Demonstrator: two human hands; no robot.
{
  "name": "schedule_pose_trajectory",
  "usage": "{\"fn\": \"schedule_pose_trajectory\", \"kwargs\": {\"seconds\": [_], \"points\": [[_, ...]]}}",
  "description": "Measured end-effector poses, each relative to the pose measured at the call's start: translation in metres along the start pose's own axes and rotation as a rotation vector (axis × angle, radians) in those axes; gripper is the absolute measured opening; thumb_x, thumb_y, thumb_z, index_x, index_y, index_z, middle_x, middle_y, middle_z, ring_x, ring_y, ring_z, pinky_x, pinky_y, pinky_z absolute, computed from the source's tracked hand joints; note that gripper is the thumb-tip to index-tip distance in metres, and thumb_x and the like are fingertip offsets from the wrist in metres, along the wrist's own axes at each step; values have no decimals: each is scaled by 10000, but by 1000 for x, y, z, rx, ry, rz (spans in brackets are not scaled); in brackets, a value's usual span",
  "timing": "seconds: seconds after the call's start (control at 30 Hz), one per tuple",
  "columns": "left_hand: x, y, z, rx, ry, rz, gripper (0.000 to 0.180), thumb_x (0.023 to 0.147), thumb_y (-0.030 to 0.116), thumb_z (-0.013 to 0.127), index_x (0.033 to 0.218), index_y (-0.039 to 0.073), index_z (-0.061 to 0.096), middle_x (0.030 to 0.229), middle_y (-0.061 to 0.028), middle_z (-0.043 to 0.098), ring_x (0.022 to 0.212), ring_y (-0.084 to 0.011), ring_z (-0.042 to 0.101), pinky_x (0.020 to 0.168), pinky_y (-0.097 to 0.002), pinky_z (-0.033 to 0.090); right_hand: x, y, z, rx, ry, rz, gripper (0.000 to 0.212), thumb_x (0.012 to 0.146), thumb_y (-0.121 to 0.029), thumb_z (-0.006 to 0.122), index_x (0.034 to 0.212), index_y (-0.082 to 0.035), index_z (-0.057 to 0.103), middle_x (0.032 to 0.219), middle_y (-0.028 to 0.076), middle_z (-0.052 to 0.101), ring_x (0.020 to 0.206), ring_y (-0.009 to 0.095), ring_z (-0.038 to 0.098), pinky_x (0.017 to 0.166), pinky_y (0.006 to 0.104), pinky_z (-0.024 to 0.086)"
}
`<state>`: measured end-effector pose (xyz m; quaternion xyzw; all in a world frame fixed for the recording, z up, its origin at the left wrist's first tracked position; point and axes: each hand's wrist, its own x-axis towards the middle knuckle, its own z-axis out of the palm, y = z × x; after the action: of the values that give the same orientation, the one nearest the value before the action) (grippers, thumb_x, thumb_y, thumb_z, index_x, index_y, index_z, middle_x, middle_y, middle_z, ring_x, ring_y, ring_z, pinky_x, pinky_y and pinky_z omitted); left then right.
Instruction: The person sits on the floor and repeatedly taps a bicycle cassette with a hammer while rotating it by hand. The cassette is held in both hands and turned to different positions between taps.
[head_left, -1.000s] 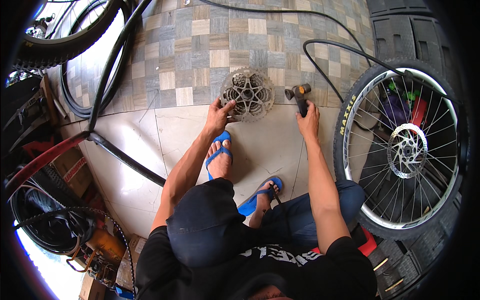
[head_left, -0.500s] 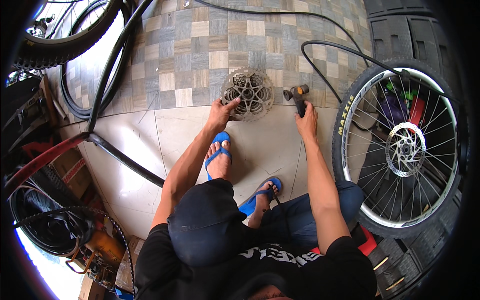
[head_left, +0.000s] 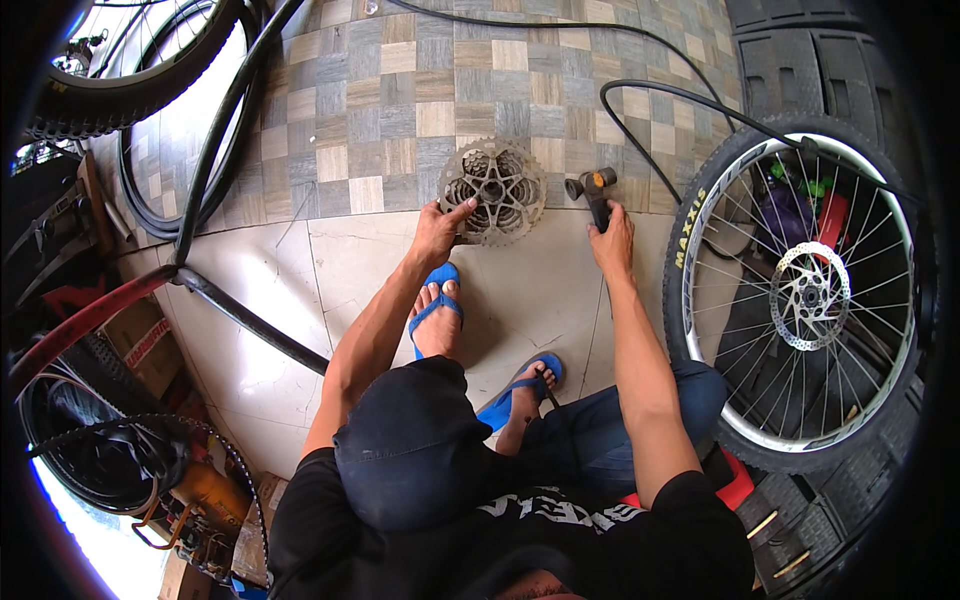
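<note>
My left hand (head_left: 437, 230) grips the left edge of a bicycle cassette (head_left: 492, 190), thumb on its face and fingers behind. The cassette is a round stack of toothed grey sprockets, its largest ring outward, held above the floor. To its right, my right hand (head_left: 614, 240) is closed around the dark handle of a short hand tool (head_left: 597, 185). This tool has a black crosswise head with a round end and an orange patch; its exact kind is unclear. A gap separates the tool from the cassette.
A bicycle wheel (head_left: 690, 300) with a disc rotor (head_left: 810, 296) lies at the right. Black hose (head_left: 640, 84) crosses the checkered floor (head_left: 380, 110). At left stand a bicycle frame (head_left: 255, 325), a tyre (head_left: 150, 105) and boxes (head_left: 140, 340). My sandalled feet (head_left: 437, 315) are below the cassette.
The cassette has shifted very slightly left in my left hand. My right hand and the tool stay almost where they were.
</note>
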<state>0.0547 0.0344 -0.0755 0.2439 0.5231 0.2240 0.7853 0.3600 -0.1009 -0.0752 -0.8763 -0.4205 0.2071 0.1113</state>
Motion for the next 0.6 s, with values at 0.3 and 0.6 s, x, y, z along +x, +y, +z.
{"fn": "schedule_pose_trajectory", "kwargs": {"seconds": [0.3,0.6], "points": [[-2,3,2,-24,3,-1,335,936,184,788,1134,-41,637,951,-139,737,789,-220,732,679,-366,617,-1,-1,0,2,-1,13,624,829,-95,782,1382,-7,508,1257,250,644,1195,415,577,1042,477,451],[15,-18,-5,18,109,20,432,844,266,877,969,-62,624,870,-126,704,720,-173,665,625,-341,557,-1,4,-12,77,95,-72,434,879,-127,667,1276,15,564,1007,228,700,919,391,688,829,468,549]]}}
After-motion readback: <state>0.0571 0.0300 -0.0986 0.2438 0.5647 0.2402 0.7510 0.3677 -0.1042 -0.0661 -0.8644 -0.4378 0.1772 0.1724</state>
